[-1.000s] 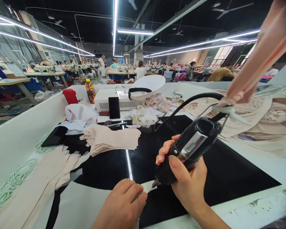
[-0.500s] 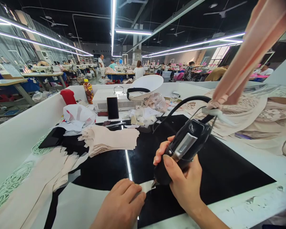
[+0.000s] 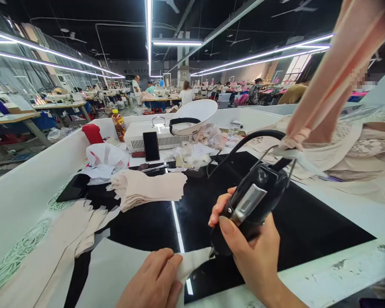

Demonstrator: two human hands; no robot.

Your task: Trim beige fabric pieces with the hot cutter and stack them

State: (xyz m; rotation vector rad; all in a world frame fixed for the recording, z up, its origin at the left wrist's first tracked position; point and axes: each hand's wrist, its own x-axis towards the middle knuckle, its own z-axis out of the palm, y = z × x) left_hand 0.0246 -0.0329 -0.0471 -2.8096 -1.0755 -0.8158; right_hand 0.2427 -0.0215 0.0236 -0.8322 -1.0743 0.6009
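My right hand (image 3: 248, 248) is wrapped around a black handheld power tool (image 3: 255, 201) with a silver lever on its side. The thumb lies near the lever. The tool tilts down, its small metal tip touching the end of a pale fabric piece (image 3: 196, 258). My left hand (image 3: 155, 278) grips this piece from the left, fingers bent and close together; part of the cloth is hidden beneath them. A peach cloth strip (image 3: 332, 72) suspends the tool from above, and a thick black cable (image 3: 244, 143) curves away from it. Under the work lies a glossy black board (image 3: 308, 231).
Stacked beige fabric pieces (image 3: 154, 185) sit on the board, with longer strips (image 3: 60, 244) at left. Green cord coils (image 3: 16, 252) lie by the white side wall (image 3: 22, 184). Behind are a phone (image 3: 151, 146), a white vented box (image 3: 137, 132) and a bottle (image 3: 118, 124). Cloth heaps (image 3: 356, 149) fill the right.
My left hand has shifted left and slightly down, away from the tool tip, so more of the fabric piece shows between them. The tool has moved slightly right and down.
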